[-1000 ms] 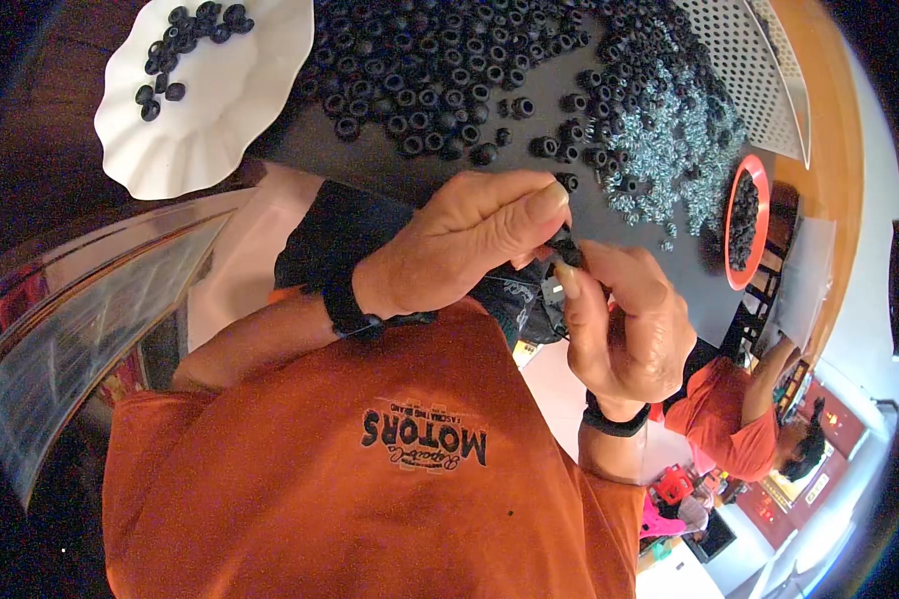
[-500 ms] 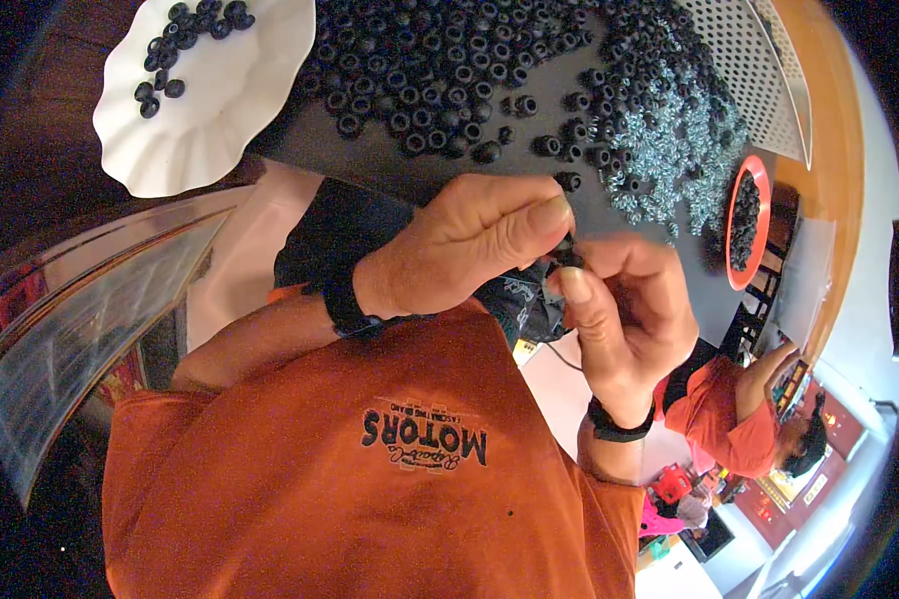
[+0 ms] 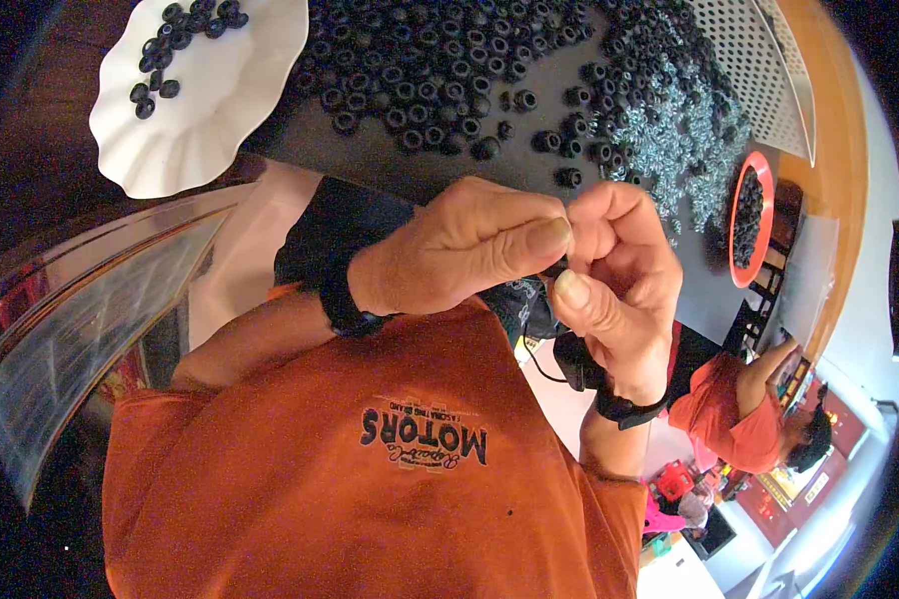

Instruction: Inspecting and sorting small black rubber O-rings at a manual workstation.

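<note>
Just past the table's near edge, my left hand [image 3: 459, 243] is closed, thumb pressed against the bent fingers. My right hand [image 3: 624, 285] meets it at the fingertips, also in a pinch. Between the two sits a small black piece [image 3: 555, 268], mostly hidden by the thumbs, so its exact shape cannot be made out. Beyond the hands lie many small black round hollow parts [image 3: 435, 85]. To their right is a pile of small shiny, silvery coiled pieces [image 3: 659, 140] that look like springs. A few loose black parts [image 3: 546, 141] lie nearest my fingers.
A white scalloped plate [image 3: 190, 140] at far left holds several black parts. A red-orange bowl [image 3: 767, 215] of small black pieces stands on the right, below a white perforated basket [image 3: 759, 80]. Another person in orange [image 3: 729, 414] is at the right.
My right hand has shifted slightly up and left, its fingers closing nearer the left fingertips. The left hand has barely moved. Plate and piles look the same.
</note>
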### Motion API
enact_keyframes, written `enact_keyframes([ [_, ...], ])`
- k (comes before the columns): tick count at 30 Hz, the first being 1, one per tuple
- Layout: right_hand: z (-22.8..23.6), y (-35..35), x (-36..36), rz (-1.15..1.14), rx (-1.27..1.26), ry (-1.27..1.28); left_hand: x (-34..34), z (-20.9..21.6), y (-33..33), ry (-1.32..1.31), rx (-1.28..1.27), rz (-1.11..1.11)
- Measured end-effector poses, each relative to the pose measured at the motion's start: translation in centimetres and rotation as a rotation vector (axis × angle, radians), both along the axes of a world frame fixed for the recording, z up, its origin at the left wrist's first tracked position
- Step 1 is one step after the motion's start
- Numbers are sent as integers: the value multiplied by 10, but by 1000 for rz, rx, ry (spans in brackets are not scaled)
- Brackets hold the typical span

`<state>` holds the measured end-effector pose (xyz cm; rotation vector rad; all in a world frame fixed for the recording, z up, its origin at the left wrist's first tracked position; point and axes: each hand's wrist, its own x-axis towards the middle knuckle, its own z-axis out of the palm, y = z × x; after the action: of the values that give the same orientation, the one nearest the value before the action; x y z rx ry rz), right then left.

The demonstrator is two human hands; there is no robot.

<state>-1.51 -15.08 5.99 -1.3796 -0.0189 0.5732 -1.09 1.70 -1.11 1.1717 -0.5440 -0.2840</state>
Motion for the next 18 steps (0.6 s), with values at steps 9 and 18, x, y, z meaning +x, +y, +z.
enact_keyframes([
  [9, -7, -3, 2, 13, 141, 96, 0, 4, -4, 7, -28, 49],
  [18, -10, -3, 2, -37, 192, 175, 2, 2, -6, -28, 85, 69],
])
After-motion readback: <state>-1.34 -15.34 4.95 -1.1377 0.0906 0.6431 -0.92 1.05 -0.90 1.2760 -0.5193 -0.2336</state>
